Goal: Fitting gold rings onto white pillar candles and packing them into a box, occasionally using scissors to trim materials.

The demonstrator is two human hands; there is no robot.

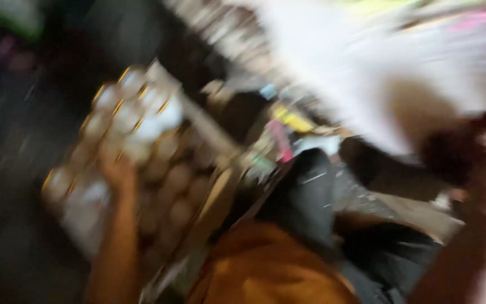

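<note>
A tray of round gold-rimmed jars [136, 146] is reached by the left hand [116, 171]; its grip is blurred past telling, and steadying is needed next.

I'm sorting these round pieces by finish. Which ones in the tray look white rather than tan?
The upper-left ones, gold-rimmed, above the left hand; those lower right look tan. Blur hides details.

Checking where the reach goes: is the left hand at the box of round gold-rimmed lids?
Yes, the left hand reaches up against the box of round lids.
</note>
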